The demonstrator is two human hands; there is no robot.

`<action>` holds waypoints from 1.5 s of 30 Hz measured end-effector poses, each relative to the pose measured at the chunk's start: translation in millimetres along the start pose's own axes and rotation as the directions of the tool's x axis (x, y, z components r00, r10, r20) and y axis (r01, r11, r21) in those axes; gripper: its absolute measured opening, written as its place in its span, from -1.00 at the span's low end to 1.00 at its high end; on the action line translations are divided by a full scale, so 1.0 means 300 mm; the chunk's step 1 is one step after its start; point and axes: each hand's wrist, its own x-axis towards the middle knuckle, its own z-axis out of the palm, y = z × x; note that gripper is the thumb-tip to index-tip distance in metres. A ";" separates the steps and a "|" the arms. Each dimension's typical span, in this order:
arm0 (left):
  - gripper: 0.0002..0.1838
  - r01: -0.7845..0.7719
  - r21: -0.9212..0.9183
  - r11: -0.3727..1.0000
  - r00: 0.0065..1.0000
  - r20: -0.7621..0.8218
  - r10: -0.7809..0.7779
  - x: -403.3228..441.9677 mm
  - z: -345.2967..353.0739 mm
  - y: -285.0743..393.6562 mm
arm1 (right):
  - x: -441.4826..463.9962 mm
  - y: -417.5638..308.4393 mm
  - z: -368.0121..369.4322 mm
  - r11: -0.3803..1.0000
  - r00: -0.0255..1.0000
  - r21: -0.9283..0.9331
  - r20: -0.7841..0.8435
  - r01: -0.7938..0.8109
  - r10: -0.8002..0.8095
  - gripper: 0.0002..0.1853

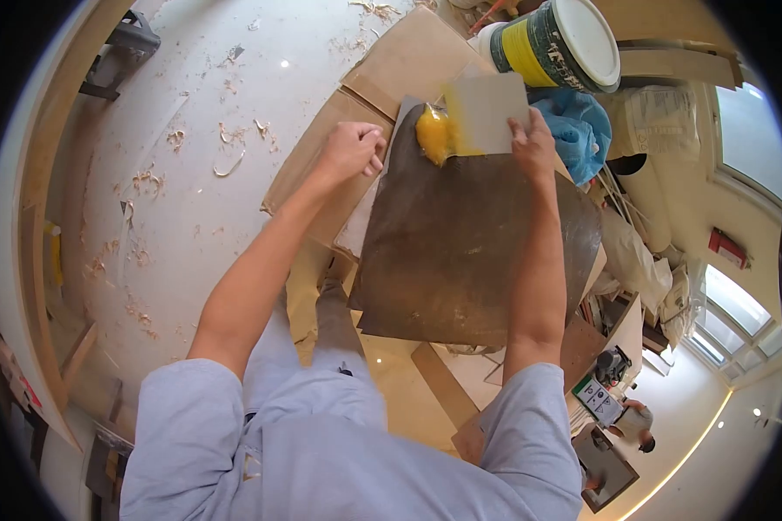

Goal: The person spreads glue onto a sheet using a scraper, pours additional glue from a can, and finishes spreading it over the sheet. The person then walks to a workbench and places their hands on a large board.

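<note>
Grey plate: the flat plate [493, 102] extends leftward from the fingers of the right hand [533, 146], its left part smeared yellow.
Right fingers: pinching the plate at its lower right edge, thumb on the near face; the fingertips behind are hidden.
Yellow paste: a glossy mound [434, 135] sits left of the right fingers, beside the plate's smeared end; whether the two touch cannot be told.
Left fingers: those of the left hand [354, 149] curl loosely inward, left of the paste and apart from it; whether the palm holds anything cannot be told.
Brown sheet: the dark sheet [460, 247] spreads from below the right fingers toward the body; its left edge runs down to the right of the left fingers.
Room for moving: the sheet's surface stretches between the forearms; left of the left fingers, beyond the cardboard [413, 52], lies floor [195, 113] with scattered shavings [148, 181].
Tight side: a bucket [554, 43] stands above the right fingers, and blue plastic [579, 130] bunches just to their right.
Obscured: the right forearm covers part of the sheet; lens darkness cuts off the corners; markings on the bucket are unreadable.
</note>
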 end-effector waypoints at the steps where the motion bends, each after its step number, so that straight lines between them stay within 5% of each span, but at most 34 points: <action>1: -0.72 0.002 -0.036 0.999 1.000 0.001 -0.002 0.024 0.009 0.013 | 0.013 0.039 -0.003 0.999 0.999 -0.009 0.011 -0.044 0.044 -0.66; 4: -0.69 0.018 0.040 0.999 0.999 0.027 -0.019 0.080 0.042 0.017 | 0.033 0.032 0.041 0.971 0.981 -0.174 -0.072 0.167 -0.182 -0.65; 10: -0.66 -0.078 0.027 0.997 0.995 0.069 0.076 0.086 0.086 -0.028 | 0.042 0.038 0.039 0.994 0.996 0.063 -0.014 0.087 -0.086 -0.70; 13: -0.64 -0.090 -0.029 0.995 0.995 0.045 0.092 0.109 0.097 -0.055 | 0.075 0.040 0.131 0.952 0.979 -0.247 -0.039 0.183 -0.198 -0.61; 16: -0.66 -0.029 -0.052 0.998 0.998 0.057 0.032 0.087 0.076 -0.019 | 0.092 -0.027 0.123 0.973 0.984 -0.153 0.068 0.171 -0.162 -0.60; 17: -0.67 0.002 -0.062 0.998 0.998 0.064 0.002 0.066 0.055 0.009 | 0.100 -0.056 0.076 0.980 0.972 0.007 0.129 0.198 -0.198 -0.58; 22: -0.80 -0.109 -0.003 0.994 0.990 -0.090 0.109 -0.151 -0.102 -0.036 | 0.139 0.047 0.055 0.986 0.990 -0.128 0.105 0.104 -0.091 -0.62; 26: -0.80 0.236 0.112 0.965 0.942 0.218 -0.256 -0.488 -0.235 -0.172 | 0.214 0.070 0.026 0.983 0.968 -0.086 0.211 0.161 -0.140 -0.60; 31: -0.76 0.379 -0.098 0.920 0.897 0.285 -0.339 -0.656 -0.139 -0.159 | 0.211 -0.075 0.036 0.973 0.930 -0.174 0.359 0.151 -0.080 -0.59; 34: -0.74 0.364 -0.110 0.925 0.893 0.322 -0.313 -0.669 -0.122 -0.154 | 0.193 -0.054 -0.007 0.939 0.908 -0.170 0.353 0.298 -0.224 -0.55; 35: -0.74 0.384 -0.147 0.911 0.892 0.316 -0.325 -0.676 -0.131 -0.155 | 0.215 -0.053 -0.046 0.989 0.920 -0.116 0.390 0.093 -0.041 -0.53; 45: -0.73 0.389 -0.240 0.890 0.918 0.180 -0.353 -0.723 -0.245 -0.202 | 0.246 -0.037 0.022 0.960 0.931 -0.135 0.310 0.243 -0.192 -0.64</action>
